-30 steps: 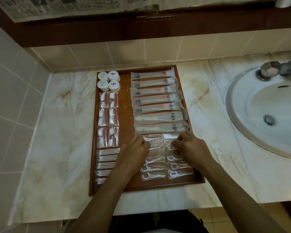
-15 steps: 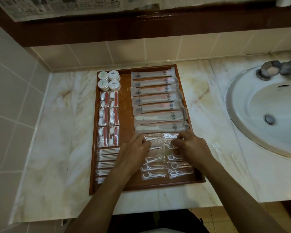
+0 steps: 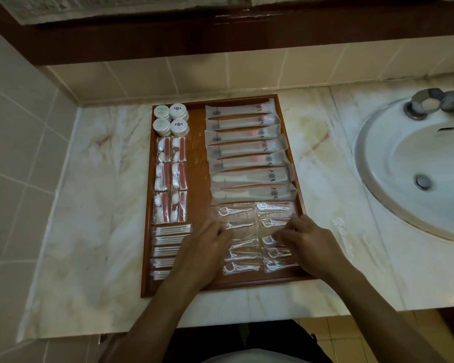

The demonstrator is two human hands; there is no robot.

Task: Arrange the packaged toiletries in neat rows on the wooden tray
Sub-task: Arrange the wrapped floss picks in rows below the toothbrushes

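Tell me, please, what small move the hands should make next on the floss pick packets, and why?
Probably nudge the right column of floss pick packets straight with the right hand: its lower packets overlap and sit skewed, while the left column beside the left hand is spaced more evenly. Both hands already rest there on the wooden tray.

shiny brown wooden tray [image 3: 197,163], clear crinkly plastic floss pick packets [image 3: 243,267], cloudy matt toothbrush wrappers [image 3: 244,147], smooth white plastic jar lids [image 3: 179,111], glossy marble counter [image 3: 100,205], shiny white sink [image 3: 393,163], shiny metal tap [image 3: 430,100], smooth wall tiles [image 3: 19,142]
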